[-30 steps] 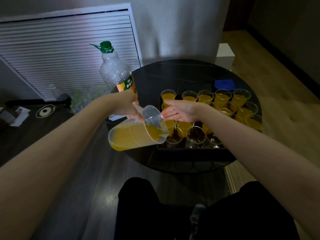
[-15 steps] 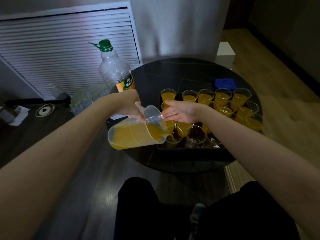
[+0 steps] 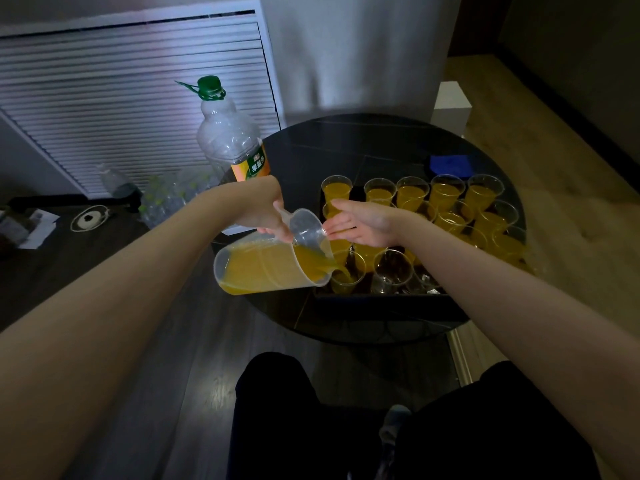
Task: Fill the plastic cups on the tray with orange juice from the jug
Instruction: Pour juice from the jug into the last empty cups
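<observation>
Head view. The left hand (image 3: 266, 216) grips the handle of the jug (image 3: 273, 263), fingers curled round it. The jug is tipped well over to the right, its spout just above the near-left cup (image 3: 346, 275) at the front edge of the tray (image 3: 384, 299).

Change noted: a second ago that cup held almost nothing and no juice left the spout. Half a second ago the jug had tilted further and the flow had begun. Now a stream runs from the spout into the cup, and orange shows in its lower part. The cup is partly filled, not yet to the level of the filled cups (image 3: 446, 194) behind it.

The right hand (image 3: 363, 223) is spread, fingers straight and held together, palm down, just beside the jug's rim above the second row. Whether the fingertips touch the rim or a cup cannot be told. Its position has barely altered across the second.

Remaining work, as judged: the empty cup (image 3: 393, 270) next along the front row holds no juice, and further cups to its right are hidden by the right forearm. The back rows appear full. The jug holds ample juice for them.

Also on the table (image 3: 346, 147): a large bottle (image 3: 232, 140) and a blue cloth (image 3: 450, 165).
</observation>
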